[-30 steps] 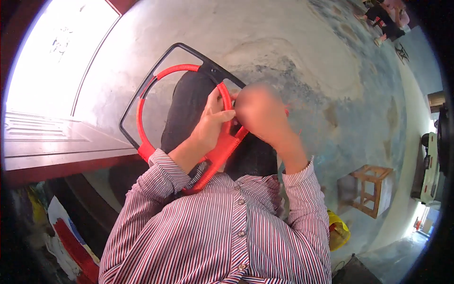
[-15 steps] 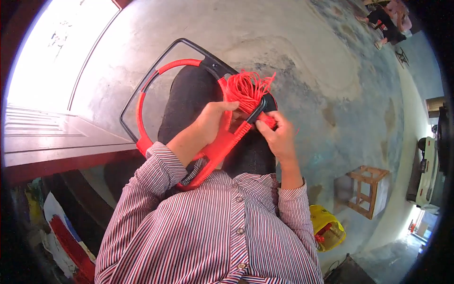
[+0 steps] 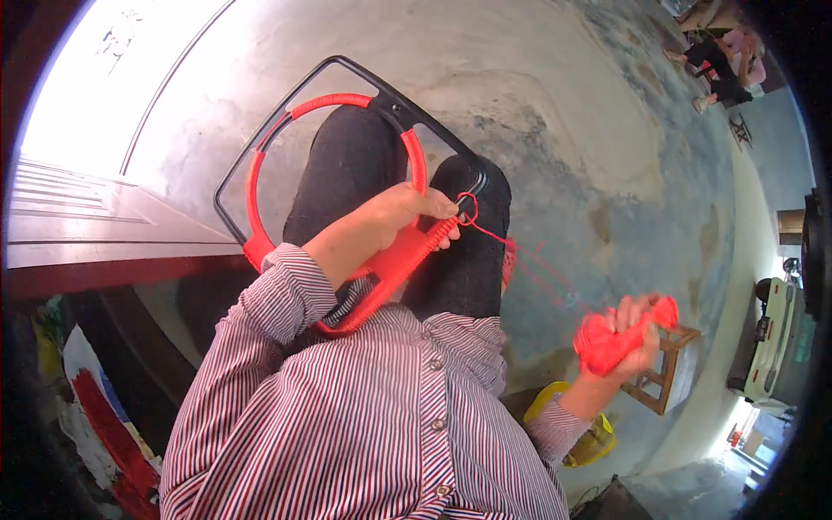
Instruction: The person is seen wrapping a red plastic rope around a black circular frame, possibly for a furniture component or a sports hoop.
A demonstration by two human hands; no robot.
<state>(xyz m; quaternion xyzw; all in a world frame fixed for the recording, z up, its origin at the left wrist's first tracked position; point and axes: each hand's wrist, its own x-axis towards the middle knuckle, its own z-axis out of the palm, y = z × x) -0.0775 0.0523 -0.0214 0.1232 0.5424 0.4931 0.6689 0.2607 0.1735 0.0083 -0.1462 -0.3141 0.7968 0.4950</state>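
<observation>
Across my lap lies a black metal frame (image 3: 286, 111) with a ring inside it, much of it wrapped in red cord (image 3: 414, 160). My left hand (image 3: 407, 212) grips the frame's bar where the tight red wrapping ends. At that spot a loose loop of cord (image 3: 469, 208) circles the bare black part. From the loop a thin strand runs out to the right. My right hand (image 3: 628, 334), slightly blurred, is far out to the right, closed around a bundle of red cord (image 3: 607, 345).
A wooden stool (image 3: 672, 373) stands on the concrete floor (image 3: 555, 130) to the right, near a yellow container (image 3: 589, 442). At the far right sits another person (image 3: 728, 69), and a pale vehicle (image 3: 771, 338) shows. A panelled door (image 3: 104, 217) is at left.
My right hand has swung from beside the bar out to the right, carrying the cord bundle and drawing out the strand. My left hand stays on the frame.
</observation>
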